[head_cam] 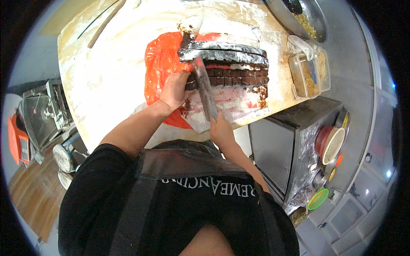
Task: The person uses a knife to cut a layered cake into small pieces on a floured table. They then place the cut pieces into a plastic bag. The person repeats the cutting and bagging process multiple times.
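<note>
My right hand (221, 131) grips the handle of a broad-bladed knife (205, 88). The blade points away from me and crosses rows of dark brown strips (230, 76) near their left end. These rows are scored or cut into small squares. My left hand (174, 89) has its bent fingers against the left end of the strips, just left of the blade; the fingertips are partly hidden. Behind lie long, uncut dark strips (224, 52) dusted with white powder. A stained white sheet (221, 99) and an orange-red plastic bag (160, 67) lie around and under them.
The floury wooden worktable (105, 73) carries a stick (105, 24) at far left. To the right are clear plastic containers (304, 76) and, farther back, a metal basin (282, 16). A steel cabinet (275, 150) stands below the table's right edge, bowls beside it. Stools (62, 156) stand at left.
</note>
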Available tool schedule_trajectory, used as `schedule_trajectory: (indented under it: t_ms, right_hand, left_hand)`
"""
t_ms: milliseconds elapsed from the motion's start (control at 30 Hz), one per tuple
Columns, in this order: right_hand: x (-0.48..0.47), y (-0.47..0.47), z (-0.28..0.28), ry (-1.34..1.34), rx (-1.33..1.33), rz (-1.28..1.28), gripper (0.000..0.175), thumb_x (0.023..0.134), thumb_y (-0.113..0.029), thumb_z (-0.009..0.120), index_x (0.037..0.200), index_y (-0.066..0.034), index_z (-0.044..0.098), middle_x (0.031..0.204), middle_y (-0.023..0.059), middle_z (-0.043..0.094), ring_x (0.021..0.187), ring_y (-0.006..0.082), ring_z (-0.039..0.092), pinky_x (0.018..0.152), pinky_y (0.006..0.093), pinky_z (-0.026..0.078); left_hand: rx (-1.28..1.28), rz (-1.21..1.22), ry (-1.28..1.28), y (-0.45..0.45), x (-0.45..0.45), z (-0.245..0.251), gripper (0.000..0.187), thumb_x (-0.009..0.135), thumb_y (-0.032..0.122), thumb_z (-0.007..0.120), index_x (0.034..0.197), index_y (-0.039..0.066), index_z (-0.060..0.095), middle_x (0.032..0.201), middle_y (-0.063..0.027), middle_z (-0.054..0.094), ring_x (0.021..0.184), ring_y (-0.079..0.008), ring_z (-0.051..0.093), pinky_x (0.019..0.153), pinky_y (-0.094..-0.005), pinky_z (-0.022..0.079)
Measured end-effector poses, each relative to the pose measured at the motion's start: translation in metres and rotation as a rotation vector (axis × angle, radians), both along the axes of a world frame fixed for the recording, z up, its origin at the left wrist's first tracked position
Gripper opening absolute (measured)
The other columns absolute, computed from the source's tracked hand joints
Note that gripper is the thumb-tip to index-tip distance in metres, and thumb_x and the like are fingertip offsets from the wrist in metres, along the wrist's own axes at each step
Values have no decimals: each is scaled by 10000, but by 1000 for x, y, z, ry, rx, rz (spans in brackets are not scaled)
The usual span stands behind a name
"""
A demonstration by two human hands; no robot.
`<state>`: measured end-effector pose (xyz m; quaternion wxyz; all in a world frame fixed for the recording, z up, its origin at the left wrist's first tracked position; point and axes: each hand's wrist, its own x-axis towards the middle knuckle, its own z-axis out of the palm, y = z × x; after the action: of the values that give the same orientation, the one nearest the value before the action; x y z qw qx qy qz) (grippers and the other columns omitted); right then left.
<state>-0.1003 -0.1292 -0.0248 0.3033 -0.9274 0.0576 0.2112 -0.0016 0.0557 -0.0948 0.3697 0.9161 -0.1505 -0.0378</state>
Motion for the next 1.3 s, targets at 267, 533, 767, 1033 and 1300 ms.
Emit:
schedule_trajectory:
  t_ms: [267, 533, 767, 1033, 1300]
  right_hand:
    - [-4, 4, 50, 166, 7, 72, 227, 885, -161, 433, 982, 43, 405, 776, 307, 569, 773, 488, 554, 700, 537, 432]
    - [12, 18, 6, 243, -89, 196, 246, 864, -143, 433, 993, 66, 423, 844, 312, 578, 817, 467, 571, 732, 522, 450]
    - [22, 19, -13, 155, -81, 164, 259, 874, -167, 426, 1047, 24, 448, 844, 283, 591, 802, 457, 576, 714, 520, 454]
    - [-3, -54, 15, -315, 67, -92, 374, 835, -169, 502, 1178, -19, 489, 816, 262, 609, 758, 438, 587, 676, 458, 477]
    - [42, -167, 2, -332, -376, -293, 433, 793, -159, 529, 1186, 10, 465, 798, 242, 623, 786, 394, 614, 688, 460, 479]
  left_hand:
    - [-180, 47, 9, 17, -6, -6, 630, 601, 86, 759, 1159, -22, 487, 1102, -215, 536, 1057, -360, 502, 922, -398, 402]
    - [-125, 42, -5, 17, -4, -12, 536, 602, 82, 747, 1086, -7, 533, 1046, -195, 559, 1004, -365, 521, 893, -405, 418]
    - [-89, 72, 3, 19, -2, -3, 528, 620, 67, 742, 1097, 7, 525, 1016, -204, 568, 964, -367, 544, 845, -410, 447]
    - [0, 85, 20, 23, -11, 21, 593, 669, 90, 721, 1200, 10, 470, 1090, -216, 554, 1045, -370, 519, 898, -413, 420]
    - [85, 205, -106, 16, -43, 42, 253, 743, 131, 655, 964, 28, 587, 824, -165, 585, 829, -340, 575, 756, -407, 460]
